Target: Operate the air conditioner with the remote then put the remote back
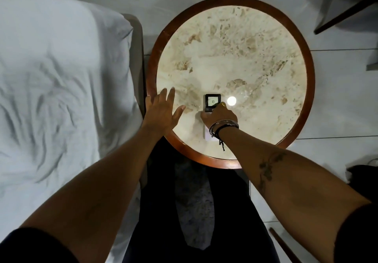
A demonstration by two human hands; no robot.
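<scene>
a: where's the remote (pixel 212 104) relative to the round table (pixel 157 62)?

b: on the table's marble top, in the near half, a little toward the person's side of the middle. the display end points away from the person and reads 18. a bright round reflection of a light (pixel 231 100) sits on the marble just to the right of the display.

a: and the right hand (pixel 219 117)?

b: it lies over the lower part of the remote, fingers curled around the body. looks like it's grasping the remote, with the remote down on the marble or just above it; i can't tell whether it's lifted. a pale strip of the remote shows below the hand, near the wrist. dark bracelets (pixel 223 126) circle that wrist, with a short cord hanging off them.

a: left hand (pixel 163 111)?

b: released, fingers spread, nothing in it. it's over the table's left edge, partly above the wooden rim and partly above the marble, to the left of the remote and apart from it. whether the palm touches the table i can't say.

a: what else is around the table?

b: a bed with a rumpled white sheet (pixel 57 82) to the table's left, close beside the rim. pale floor tiles (pixel 337 99) to the table's right. the person's dark clothing shows below the table's near edge.
</scene>
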